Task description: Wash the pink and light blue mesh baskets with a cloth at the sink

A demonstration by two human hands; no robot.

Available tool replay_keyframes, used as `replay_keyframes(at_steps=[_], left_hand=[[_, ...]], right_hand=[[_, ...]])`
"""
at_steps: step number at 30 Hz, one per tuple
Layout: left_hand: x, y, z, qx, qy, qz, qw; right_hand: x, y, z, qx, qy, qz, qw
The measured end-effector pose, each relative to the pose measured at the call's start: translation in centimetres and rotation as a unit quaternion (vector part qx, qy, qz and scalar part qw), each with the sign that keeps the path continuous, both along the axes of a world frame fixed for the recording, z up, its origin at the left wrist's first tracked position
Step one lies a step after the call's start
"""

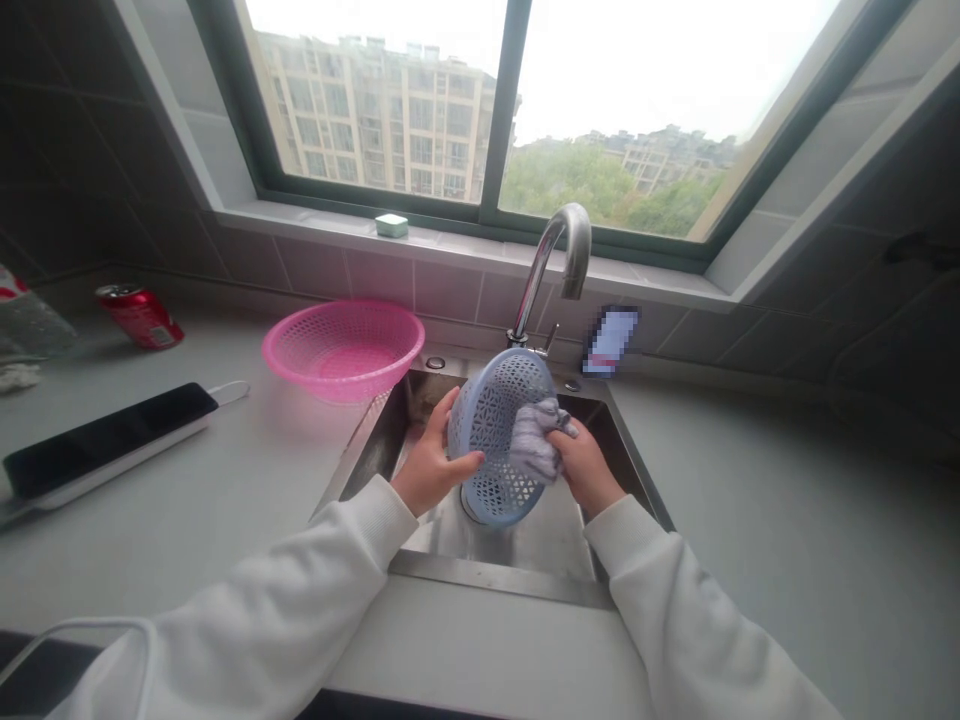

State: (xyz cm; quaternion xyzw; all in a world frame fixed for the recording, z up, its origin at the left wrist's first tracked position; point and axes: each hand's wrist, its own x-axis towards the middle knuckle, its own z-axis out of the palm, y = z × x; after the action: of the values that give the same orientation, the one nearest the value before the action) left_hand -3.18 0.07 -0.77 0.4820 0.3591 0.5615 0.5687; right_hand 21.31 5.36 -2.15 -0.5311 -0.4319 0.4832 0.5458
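A blue plastic colander [487,420] is tipped on its side above the metal sink [487,573]. My left hand [433,462] grips its left rim, thumb on the near side and fingers behind. Bunched in my right hand [589,465] is a pale grey-and-white cloth [534,440], which lies against the inside of the colander. Some of the right fingers are hidden behind the cloth. Behind the colander rises a curved metal faucet [559,250].
On the left counter stand a pink plastic basket [337,385], a red can [142,315], a clear bottle [30,315] and a black-and-white power bank-like device [112,440]. A blurred phone [611,340] leans right of the faucet. A small green box [391,225] sits on the windowsill.
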Motion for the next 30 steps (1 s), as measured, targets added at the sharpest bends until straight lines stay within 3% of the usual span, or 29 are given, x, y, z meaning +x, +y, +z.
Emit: replay_keyframes(at_steps=[2, 5, 7, 11, 14, 19, 22, 24, 26, 28, 30], left_hand=[[0.4, -0.6, 0.2, -0.005, 0.005, -0.049, 0.999], [1.2, -1.4, 0.4, -0.009, 0.036, -0.109, 0.993], [1.5, -1.6, 0.5, -0.005, 0.05, -0.118, 0.992], [1.8, -1.7, 0.4, -0.018, 0.033, -0.097, 0.995], [1.5, -1.4, 0.2, -0.024, -0.001, -0.083, 0.996], [1.0, -0.5, -0.2, -0.022, -0.014, -0.056, 0.998], [0.8, -0.3, -0.4, -0.029, 0.004, -0.059, 0.998], [0.6, -0.2, -0.6, -0.025, 0.011, -0.061, 0.998], [0.3, 0.0, -0.8, -0.013, 0.012, -0.058, 0.998], [0.0, 0.3, -0.9, 0.001, 0.009, -0.049, 0.999], [-0.5, 0.7, -0.9, 0.013, 0.006, -0.028, 1.0]], right_hand=[[-1.4, -0.1, 0.2, -0.028, 0.062, -0.02, 0.997], [-3.0, -0.4, 1.0, 0.037, 0.154, -0.065, 0.985], [-3.9, -1.1, 1.5, 0.085, 0.16, -0.03, 0.983], [-5.2, -2.7, 1.9, 0.134, -0.023, 0.141, 0.981], [-5.1, -3.2, 1.9, 0.158, -0.209, 0.205, 0.943], [-3.2, -2.8, 0.8, 0.13, -0.468, 0.232, 0.843], [-1.2, -1.9, 0.1, 0.073, -0.562, 0.169, 0.807], [0.1, -1.1, 0.1, 0.06, -0.573, 0.1, 0.811], [1.3, -0.3, 0.4, 0.074, -0.541, 0.032, 0.837], [2.4, 0.2, 0.7, 0.105, -0.45, -0.026, 0.886], [3.4, 0.5, 0.9, 0.121, -0.287, -0.068, 0.948]])
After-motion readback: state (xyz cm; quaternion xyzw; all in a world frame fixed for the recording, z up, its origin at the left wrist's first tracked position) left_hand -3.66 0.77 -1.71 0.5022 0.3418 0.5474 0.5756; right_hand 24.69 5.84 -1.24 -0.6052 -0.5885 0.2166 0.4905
